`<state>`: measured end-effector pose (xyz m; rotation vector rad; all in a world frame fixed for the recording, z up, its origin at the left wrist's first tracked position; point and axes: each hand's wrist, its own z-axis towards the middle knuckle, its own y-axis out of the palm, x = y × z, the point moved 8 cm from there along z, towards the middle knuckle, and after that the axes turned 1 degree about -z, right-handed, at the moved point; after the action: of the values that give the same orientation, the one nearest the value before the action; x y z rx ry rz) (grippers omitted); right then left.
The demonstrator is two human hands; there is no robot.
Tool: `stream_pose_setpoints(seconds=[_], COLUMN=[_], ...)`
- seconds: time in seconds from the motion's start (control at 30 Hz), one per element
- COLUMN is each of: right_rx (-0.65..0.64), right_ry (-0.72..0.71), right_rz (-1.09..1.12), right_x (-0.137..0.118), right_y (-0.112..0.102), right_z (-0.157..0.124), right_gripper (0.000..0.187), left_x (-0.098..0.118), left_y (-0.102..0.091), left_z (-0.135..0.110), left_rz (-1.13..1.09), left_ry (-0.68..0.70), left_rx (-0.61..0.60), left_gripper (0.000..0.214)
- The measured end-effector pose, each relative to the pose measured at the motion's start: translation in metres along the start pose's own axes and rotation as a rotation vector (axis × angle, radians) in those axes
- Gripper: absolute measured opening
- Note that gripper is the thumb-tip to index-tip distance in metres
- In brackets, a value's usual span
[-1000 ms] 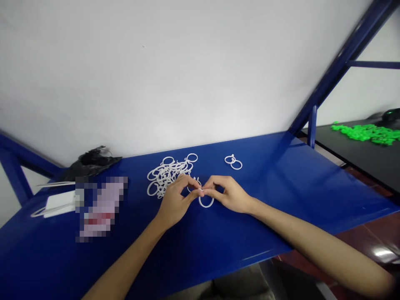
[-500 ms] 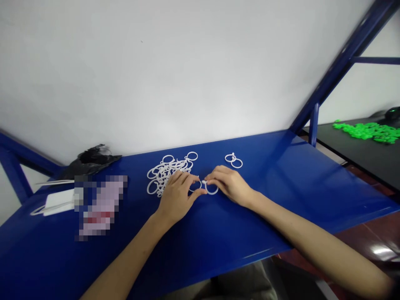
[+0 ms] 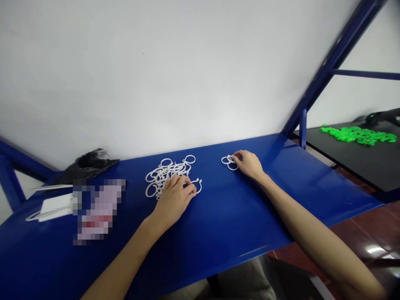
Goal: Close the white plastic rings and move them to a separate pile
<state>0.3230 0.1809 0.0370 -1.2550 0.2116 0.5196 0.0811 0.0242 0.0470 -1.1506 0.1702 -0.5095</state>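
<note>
My left hand [image 3: 176,191] is closed at the right edge of a pile of white plastic rings [image 3: 151,191]. Between its thumb and fingers is one white ring [image 3: 200,188], whose ends stand apart in a gap; the fingers cover part of it. Farther right, my right hand [image 3: 248,163] pinches something white over a small group of white rings [image 3: 233,166] on the blue table. What it grips appears to be another ring, mostly hidden by the fingertips and overlapping the others.
On the blue table [image 3: 218,233], a black plastic bag [image 3: 90,164], a white box with a cord [image 3: 56,206] and a blurred-out pinkish packet [image 3: 106,204] lie to the left. Green pieces [image 3: 359,135] cover part of a black table at right. Blue metal posts [image 3: 303,129] flank the work surface.
My right hand has moved right and away, carrying a ring from beside my left hand to the small group. My left hand stays by the pile, now with an open-ended ring in its fingers.
</note>
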Motion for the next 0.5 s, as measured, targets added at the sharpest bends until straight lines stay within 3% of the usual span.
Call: stream_pose_setpoints(seconds=[0.2, 0.33, 0.4, 0.5], right_rx=[0.132, 0.194, 0.044, -0.298], right_ry=[-0.053, -0.265, -0.367, -0.428], right_rz=[-0.101, 0.022, 0.203, 0.404], right_x=[-0.011, -0.052, -0.079, -0.115], right_y=[-0.016, -0.029, -0.021, 0.006], right_z=[-0.005, -0.023, -0.041, -0.072], right_gripper=[0.029, 0.028, 0.027, 0.027], left_x=[0.008, 0.017, 0.022, 0.032], left_y=[-0.006, -0.012, -0.015, -0.018], left_z=[0.003, 0.005, 0.005, 0.004], left_rz=[-0.035, -0.025, 0.006, 0.076], left_ry=[0.038, 0.065, 0.076, 0.113], left_rx=[0.067, 0.127, 0.171, 0.236], left_gripper=[0.014, 0.013, 0.012, 0.011])
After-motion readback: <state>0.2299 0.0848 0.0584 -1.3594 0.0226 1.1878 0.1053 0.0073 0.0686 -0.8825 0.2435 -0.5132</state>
